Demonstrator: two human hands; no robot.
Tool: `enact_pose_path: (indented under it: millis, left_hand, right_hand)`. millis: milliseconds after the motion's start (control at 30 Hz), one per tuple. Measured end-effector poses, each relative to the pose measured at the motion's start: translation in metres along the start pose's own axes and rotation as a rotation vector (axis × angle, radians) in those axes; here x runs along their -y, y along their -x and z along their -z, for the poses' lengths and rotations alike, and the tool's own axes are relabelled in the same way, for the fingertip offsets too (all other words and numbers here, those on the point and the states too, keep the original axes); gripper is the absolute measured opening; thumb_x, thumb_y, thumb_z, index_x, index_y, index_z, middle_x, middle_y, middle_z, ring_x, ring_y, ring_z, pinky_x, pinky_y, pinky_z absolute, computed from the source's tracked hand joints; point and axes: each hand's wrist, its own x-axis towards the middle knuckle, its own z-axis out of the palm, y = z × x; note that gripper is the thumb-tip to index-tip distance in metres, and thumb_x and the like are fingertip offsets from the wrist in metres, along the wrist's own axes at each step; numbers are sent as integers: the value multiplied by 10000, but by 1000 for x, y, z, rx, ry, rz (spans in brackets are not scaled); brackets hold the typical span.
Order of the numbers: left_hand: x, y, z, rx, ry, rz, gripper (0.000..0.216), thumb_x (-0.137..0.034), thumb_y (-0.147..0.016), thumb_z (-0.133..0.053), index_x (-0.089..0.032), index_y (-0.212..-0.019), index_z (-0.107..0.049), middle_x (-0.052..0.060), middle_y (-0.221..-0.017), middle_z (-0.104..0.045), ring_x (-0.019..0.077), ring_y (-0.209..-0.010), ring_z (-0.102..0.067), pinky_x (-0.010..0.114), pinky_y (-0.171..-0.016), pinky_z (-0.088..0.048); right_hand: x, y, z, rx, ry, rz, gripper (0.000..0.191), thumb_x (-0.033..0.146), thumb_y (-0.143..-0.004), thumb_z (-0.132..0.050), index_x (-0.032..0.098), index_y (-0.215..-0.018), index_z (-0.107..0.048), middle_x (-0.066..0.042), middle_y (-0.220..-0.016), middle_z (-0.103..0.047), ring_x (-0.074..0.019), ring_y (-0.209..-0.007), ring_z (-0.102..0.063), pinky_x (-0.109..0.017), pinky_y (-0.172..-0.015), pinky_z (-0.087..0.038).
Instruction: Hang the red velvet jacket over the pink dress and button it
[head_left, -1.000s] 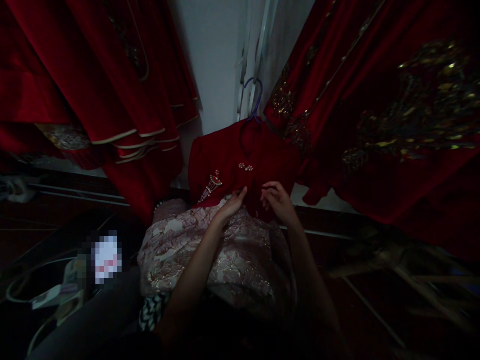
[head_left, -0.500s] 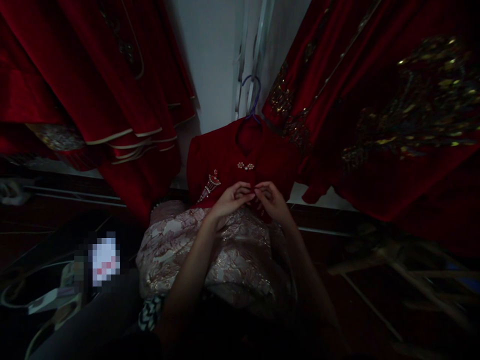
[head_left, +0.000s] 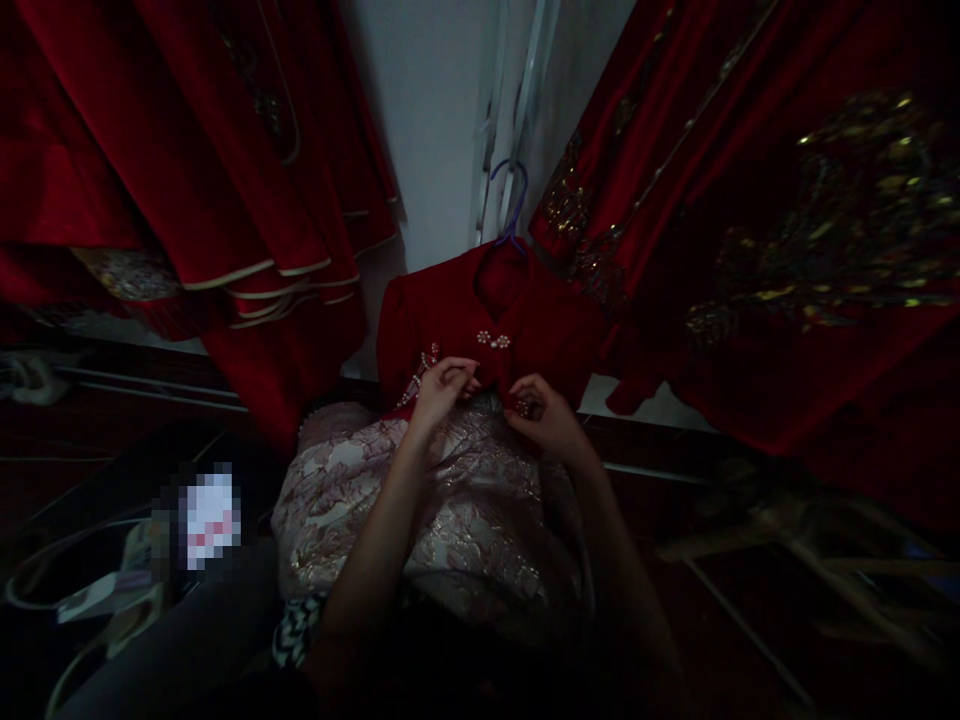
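A red jacket (head_left: 551, 325) hangs on a purple hanger (head_left: 517, 200), its lower front reaching onto shiny pink-silver brocade fabric (head_left: 465, 510). A beaded clasp (head_left: 493, 341) spans the front below the neckline, and a beaded tassel ornament (head_left: 417, 378) lies on the left side of the chest. My left hand (head_left: 444, 390) is pinched over the front near that ornament; anything between its fingertips is too dark to make out. My right hand (head_left: 547, 415) curls at the jacket's front edge, its fingers around a small beaded piece there.
Red garments with pale piping (head_left: 247, 230) hang at left. Another red garment with gold sequin embroidery (head_left: 862, 230) hangs at right. A pale wall (head_left: 435, 130) stands behind. Cords and a pale plug-like piece (head_left: 105, 597) lie lower left; wooden bars (head_left: 757, 525) lie lower right.
My hands, whose fingertips nearly met at the jacket front, have drawn apart: the left moved left, the right slightly right and down. The view has shifted slightly.
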Motion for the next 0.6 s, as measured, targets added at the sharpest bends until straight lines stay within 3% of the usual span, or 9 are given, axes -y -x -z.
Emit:
enact_pose_path:
  millis: [67,133,200,333,467,600]
  left_hand:
    - [13,-11,11,-296,-31,-121,441,-375,-695,-691,-182,-1057,-529,39,-933,-610,85,-708,-578,210,-640,-488]
    - [27,-19,21,-466,-42,-190,600,-311,-616,-746,-205,-1126,-449,54,-1060,-554,81,-783,-568,217,-710,-495]
    - [37,-23,28,-434,-12,-176,655,-302,-592,-755,-219,-1140,-408,61,-1097,-533,88,-835,-578,243,-773,-501]
    - [46,-23,31,-271,64,-133,451,-349,-663,-678,-202,-1034,-468,50,-1023,-595,108,-882,-621,298,-866,-497]
    - [45,-20,29,-272,115,-133,383,-321,-684,-668,-180,-1015,-534,66,-991,-664,135,-932,-648,322,-906,-490]
    - [41,-19,29,-301,219,-153,380,-301,-681,-698,-149,-1015,-599,96,-986,-703,166,-978,-659,347,-956,-471]
  right_hand:
    - [-1,1,10,-4,40,-10,271,294,-734,-681,227,-946,-525,12,-777,-592,-132,-667,-546,-260,-606,-430]
    - [-4,1,20,-5,59,-29,277,317,-739,-680,230,-958,-533,17,-744,-590,-126,-614,-523,-255,-566,-417]
    - [-8,1,26,-19,50,-45,290,331,-739,-684,232,-964,-530,23,-718,-589,-124,-597,-522,-248,-547,-417]
    - [-9,-1,25,-17,-67,-126,335,373,-721,-713,229,-940,-503,44,-680,-584,-104,-536,-534,-212,-468,-405]
    - [4,-8,15,99,-377,-199,399,405,-712,-729,247,-961,-460,66,-724,-577,-58,-390,-484,-160,-306,-284]
    - [17,-37,-5,6,-664,-85,360,428,-744,-696,252,-969,-475,77,-720,-538,-20,-395,-467,-119,-302,-289]
